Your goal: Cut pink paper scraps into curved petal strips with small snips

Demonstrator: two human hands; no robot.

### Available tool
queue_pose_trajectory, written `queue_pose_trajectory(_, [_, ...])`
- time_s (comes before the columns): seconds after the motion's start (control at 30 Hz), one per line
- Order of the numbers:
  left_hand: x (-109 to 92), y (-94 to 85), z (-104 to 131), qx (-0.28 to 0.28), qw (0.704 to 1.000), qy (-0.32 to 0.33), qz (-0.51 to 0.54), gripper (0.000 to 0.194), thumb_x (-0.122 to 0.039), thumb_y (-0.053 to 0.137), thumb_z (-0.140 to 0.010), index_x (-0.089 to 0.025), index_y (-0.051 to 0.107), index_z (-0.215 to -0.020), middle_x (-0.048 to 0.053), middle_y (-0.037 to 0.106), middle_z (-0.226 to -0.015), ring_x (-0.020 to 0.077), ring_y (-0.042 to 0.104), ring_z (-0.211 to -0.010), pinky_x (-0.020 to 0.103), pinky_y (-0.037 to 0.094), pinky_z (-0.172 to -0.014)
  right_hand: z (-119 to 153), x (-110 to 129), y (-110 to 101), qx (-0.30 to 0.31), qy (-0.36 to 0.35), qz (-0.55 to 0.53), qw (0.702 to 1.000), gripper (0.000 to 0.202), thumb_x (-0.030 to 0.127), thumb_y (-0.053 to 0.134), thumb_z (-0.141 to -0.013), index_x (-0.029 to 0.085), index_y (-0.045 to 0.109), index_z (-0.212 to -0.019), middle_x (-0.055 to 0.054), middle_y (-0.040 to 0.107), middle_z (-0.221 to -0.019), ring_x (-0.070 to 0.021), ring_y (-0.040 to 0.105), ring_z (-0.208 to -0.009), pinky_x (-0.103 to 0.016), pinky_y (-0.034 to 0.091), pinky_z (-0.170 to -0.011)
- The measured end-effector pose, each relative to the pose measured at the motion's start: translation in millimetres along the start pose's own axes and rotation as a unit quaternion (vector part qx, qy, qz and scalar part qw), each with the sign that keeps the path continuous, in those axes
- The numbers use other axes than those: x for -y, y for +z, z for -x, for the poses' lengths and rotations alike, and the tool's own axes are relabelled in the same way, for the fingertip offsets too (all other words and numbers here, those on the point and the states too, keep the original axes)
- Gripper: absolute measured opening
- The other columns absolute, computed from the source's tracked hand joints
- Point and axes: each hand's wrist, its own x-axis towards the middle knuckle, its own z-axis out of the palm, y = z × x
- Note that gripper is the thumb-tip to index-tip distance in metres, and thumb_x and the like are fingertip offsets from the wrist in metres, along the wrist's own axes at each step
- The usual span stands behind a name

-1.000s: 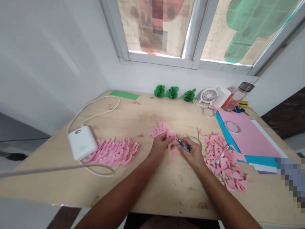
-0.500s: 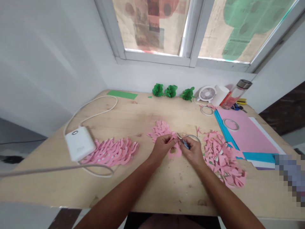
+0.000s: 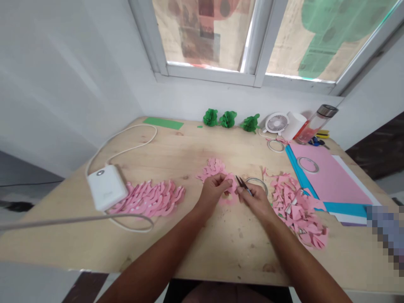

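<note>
My left hand (image 3: 213, 189) pinches a pink paper cutout (image 3: 232, 194) over the middle of the table. Part of the cutout hides behind the fingers. In my right hand (image 3: 256, 199) is a pair of small scissors (image 3: 243, 184), blades pointing up and left, parted a little and apart from the paper. A heap of small pink paper petals (image 3: 213, 166) lies just beyond my left hand. To the right of my right hand is a pile of pink paper scraps (image 3: 296, 206), and a roll of tape (image 3: 257, 183) rests behind that hand.
Wavy pink paper strips (image 3: 158, 198) lie at left beside a white power bank (image 3: 107, 188) with a looping cable. Green paper flowers (image 3: 227, 119), a small fan (image 3: 277, 123) and a glass bottle (image 3: 315, 125) line the back. Coloured sheets (image 3: 331, 181) lie at right.
The scissors have come away from the pink paper and their blades now point more upward. My hands are slightly farther apart. The view has shifted a little.
</note>
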Motion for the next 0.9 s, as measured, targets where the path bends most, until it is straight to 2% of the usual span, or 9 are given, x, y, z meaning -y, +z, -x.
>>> queue_pose_trajectory(0.1, [-2.4,0.3,0.5,-0.009,1.000,0.013,-0.027,0.022,-0.033,0.065,-0.065,-0.014,0.056,-0.060,-0.003,0.052,-0.051,0.0075,0.047,-0.046,0.019,0.037,-0.045,1.0,1.0,0.5,0.037,0.015,0.001,0.999,0.037,0.040,0.049,-0.081,0.017,0.050,-0.052,0.005,0.039,-0.044,-0.0071,0.035,-0.042,-0.021,0.026,-0.044])
queue_pose_trajectory(0.2, [-5.1,1.3,1.4,-0.014,0.999,0.018,-0.035,0.021,-0.033,0.064,-0.064,-0.014,0.057,-0.060,-0.003,0.052,-0.050,0.0079,0.047,-0.046,0.019,0.037,-0.045,1.6,1.9,1.2,0.042,0.019,0.000,0.999,0.038,0.039,0.049,-0.081,0.017,0.049,-0.051,0.005,0.039,-0.043,-0.0067,0.035,-0.041,-0.020,0.025,-0.044])
queue_pose_trajectory(0.53, [-9.1,3.8,3.7,-0.011,0.998,0.030,-0.058,0.019,-0.032,0.063,-0.065,-0.014,0.060,-0.063,-0.002,0.053,-0.052,0.0082,0.047,-0.047,0.019,0.037,-0.046,-0.3,2.5,1.2,0.020,0.019,0.034,0.999,0.040,0.044,0.047,-0.081,0.017,0.047,-0.050,0.004,0.042,-0.043,-0.0084,0.039,-0.043,-0.021,0.027,-0.044])
queue_pose_trajectory(0.67, [-8.2,4.1,3.7,-0.013,0.998,0.028,-0.049,0.016,-0.029,0.063,-0.065,-0.014,0.059,-0.064,-0.002,0.053,-0.053,0.0077,0.047,-0.048,0.019,0.038,-0.046,0.7,3.7,1.2,0.003,0.021,0.035,0.999,0.038,0.041,0.047,-0.081,0.018,0.047,-0.051,0.004,0.042,-0.043,-0.0084,0.039,-0.043,-0.021,0.028,-0.044])
queue_pose_trajectory(0.9, [-10.1,4.3,4.0,-0.026,0.998,0.016,-0.062,0.018,-0.030,0.063,-0.065,-0.014,0.056,-0.061,-0.004,0.048,-0.049,0.0069,0.044,-0.043,0.018,0.034,-0.041,-0.4,1.3,-0.1,-0.036,-0.009,0.104,0.994,0.025,0.035,0.049,-0.080,0.017,0.059,-0.066,0.003,0.048,-0.054,-0.0106,0.044,-0.052,-0.021,0.031,-0.047])
